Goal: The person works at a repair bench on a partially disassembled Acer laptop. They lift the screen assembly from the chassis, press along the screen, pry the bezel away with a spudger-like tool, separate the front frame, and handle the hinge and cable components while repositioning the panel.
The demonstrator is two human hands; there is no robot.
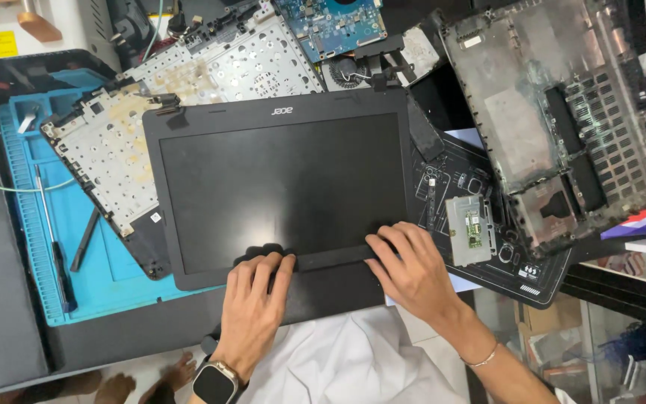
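While my left hand (pixel 254 293) and right hand (pixel 407 263) press flat, fingers spread, gripping nothing, on the screen panel's (pixel 282 176) bottom bezel (pixel 330 258), it looks barely unclipped; the laptop's otherwise stripped.

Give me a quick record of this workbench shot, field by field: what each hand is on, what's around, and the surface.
left hand: fingertips pressed on the near bezel edge of the laptop screen panel
right hand: flat on the same edge, further right
under the panel: keyboard backplate, partly covered
left side: blue work mat with a screwdriver
right side: laptop bottom case, small touchpad board
far side: blue circuit board
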